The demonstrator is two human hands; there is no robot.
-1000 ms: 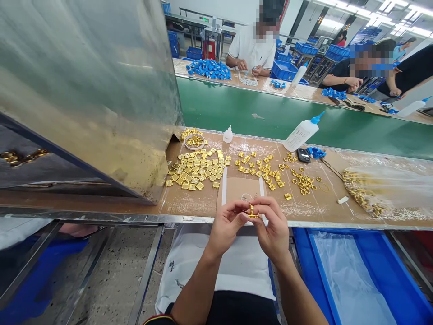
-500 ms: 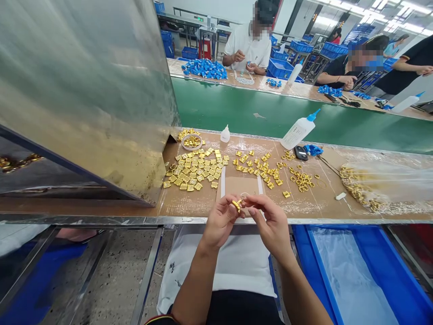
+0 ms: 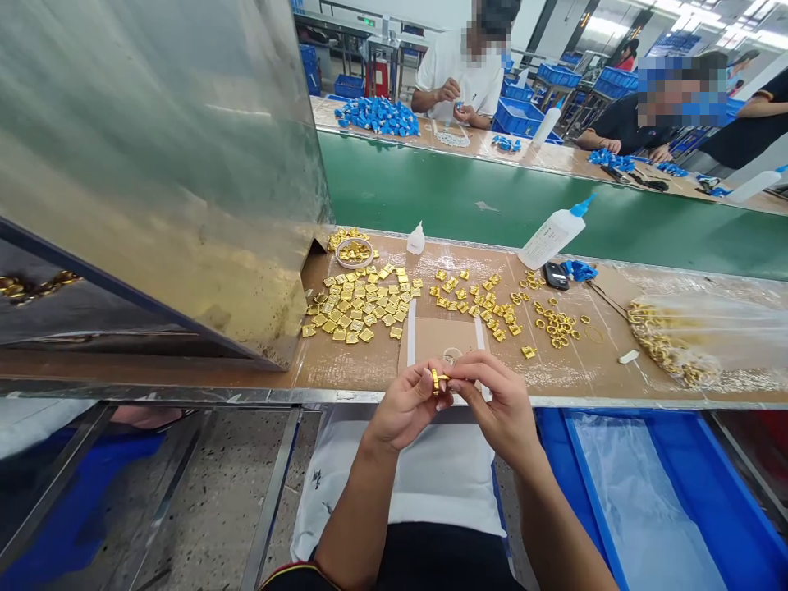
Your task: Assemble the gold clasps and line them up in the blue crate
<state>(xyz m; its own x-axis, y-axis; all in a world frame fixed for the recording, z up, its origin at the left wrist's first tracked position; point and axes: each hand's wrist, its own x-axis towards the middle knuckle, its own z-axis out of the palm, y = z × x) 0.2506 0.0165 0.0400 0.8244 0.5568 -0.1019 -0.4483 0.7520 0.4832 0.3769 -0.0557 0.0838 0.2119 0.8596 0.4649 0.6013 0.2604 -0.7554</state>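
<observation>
My left hand is closed, pinching a small gold metal piece between thumb and fingers just over the table's front edge. Against the right side of that piece, my right hand is also closed in a pinch; its fingertips hide what part they grip. Behind the fingers, a pale round ring-like item lies on a cardboard pad. Flat gold squares are spread to the left. Smaller gold pieces and gold rings lie scattered to the right.
A large metal panel blocks the left side. Glue bottles, one small and one large, stand at the back edge. Bagged gold parts lie at right. Beyond the green belt, co-workers handle blue parts.
The gold piece has turned more upright in my left fingers. My right fingertips have closed in on it, and the pale ring-like item shows more clearly behind. The view has shifted slightly.
</observation>
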